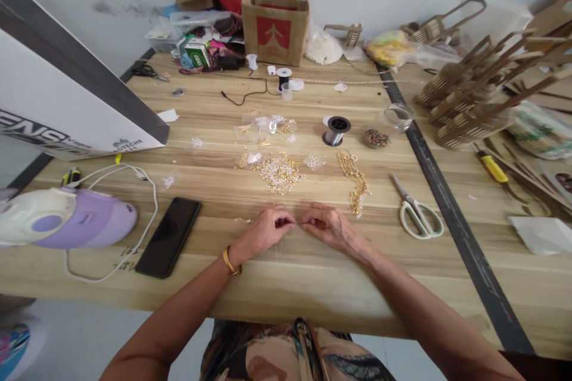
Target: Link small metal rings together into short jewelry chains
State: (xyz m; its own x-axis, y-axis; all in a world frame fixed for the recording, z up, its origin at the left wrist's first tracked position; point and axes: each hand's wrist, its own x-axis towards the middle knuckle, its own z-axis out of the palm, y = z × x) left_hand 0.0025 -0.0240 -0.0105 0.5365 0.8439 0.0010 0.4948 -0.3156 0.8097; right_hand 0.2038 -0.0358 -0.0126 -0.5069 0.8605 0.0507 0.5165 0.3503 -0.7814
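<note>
Head view: L hand grip pinched, apparently on thread; strands hang just below it, over desk. R hand grip pinched too, tips near L's; contents too small to tell. Thread prob. v. light, limp, slippery; best held close to end. Beads beyond both hands, likely hard, quick to roll.

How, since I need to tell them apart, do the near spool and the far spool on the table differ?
The near spool has black ends, while the far spool has a white top. The near spool is wound with silvery wire; the far spool carries something dark. The near spool looks wider, the far spool narrower. Both stand upright on the table.
</note>
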